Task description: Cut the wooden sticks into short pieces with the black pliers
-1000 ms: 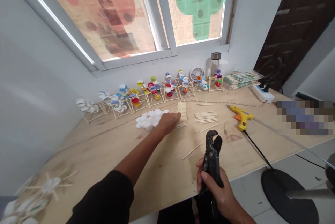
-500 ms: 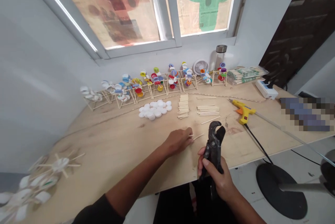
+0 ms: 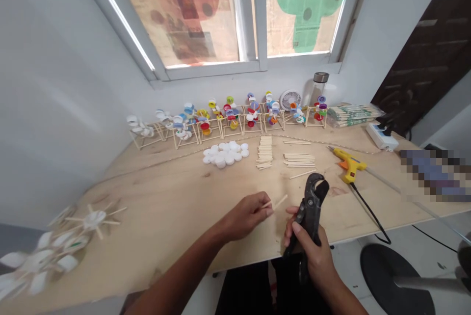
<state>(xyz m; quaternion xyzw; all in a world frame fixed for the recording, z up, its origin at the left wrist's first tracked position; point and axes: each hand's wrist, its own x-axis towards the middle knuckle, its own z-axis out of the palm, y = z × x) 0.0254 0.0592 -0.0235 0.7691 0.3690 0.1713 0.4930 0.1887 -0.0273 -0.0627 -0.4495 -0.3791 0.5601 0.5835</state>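
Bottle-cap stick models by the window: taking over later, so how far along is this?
Done-looking: a row of stick frames with caps along the wall. In hand: the left hand pinches a craft stick, the right hand grips black cutters. Left: a heap of white caps and stacked sticks lie loose.

Open black cutters (image 3: 311, 212), wooden craft stick (image 3: 281, 201)

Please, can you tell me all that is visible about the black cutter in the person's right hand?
This black metal cutter has curved, hooked jaws, standing open at the top and pointing away from the person. Its handles go down into the right hand, whose fingers wrap around them. It is held tilted, near the edge of the wooden table.
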